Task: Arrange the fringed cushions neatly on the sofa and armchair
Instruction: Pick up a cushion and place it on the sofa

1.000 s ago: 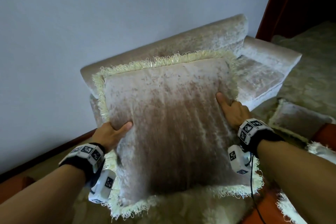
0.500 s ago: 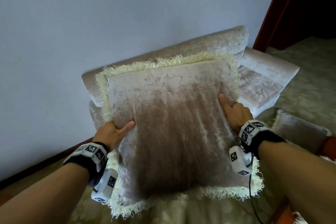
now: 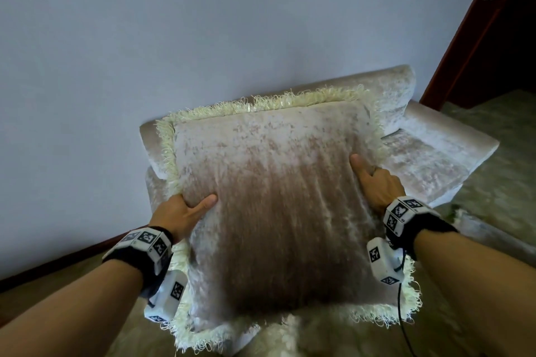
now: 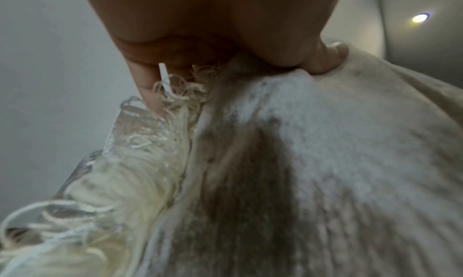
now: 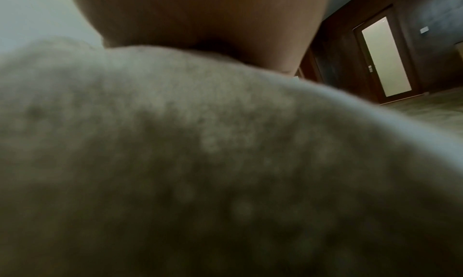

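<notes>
1. Cushion [image 3: 278,206]: a fringed, square, velvety one fills the centre of the head view, held in the air in front of the armchair [image 3: 429,153], whose backrest and seat show behind it in the upper right of the frame.
2. The left hand [image 3: 181,216] grips the cushion's left edge, thumb curled onto the front face and fingers wrapped behind; the left wrist view shows a fingertip in the fringe [image 4: 160,142] and the thumb pressed into the fabric.
3. The right hand [image 3: 377,185] clamps the right edge the same way, thumb on the front face; its fingers are hidden behind the cushion, and the right wrist view shows only blurred fabric under the palm.
4. Holding both side edges at mid-height probably keeps the soft cushion flat and square, so that it can be set down straight, not sagging from one corner.
5. The front face points toward the person and slightly upward. The cushion being square, no axis is clearly longer; its top edge runs roughly level along the chair back, tipped away from the camera, the bottom fringe nearest the viewer.
6. A second cushion [image 3: 493,229] seems to lie on the carpet at the right edge of the frame; it is blurred.
</notes>
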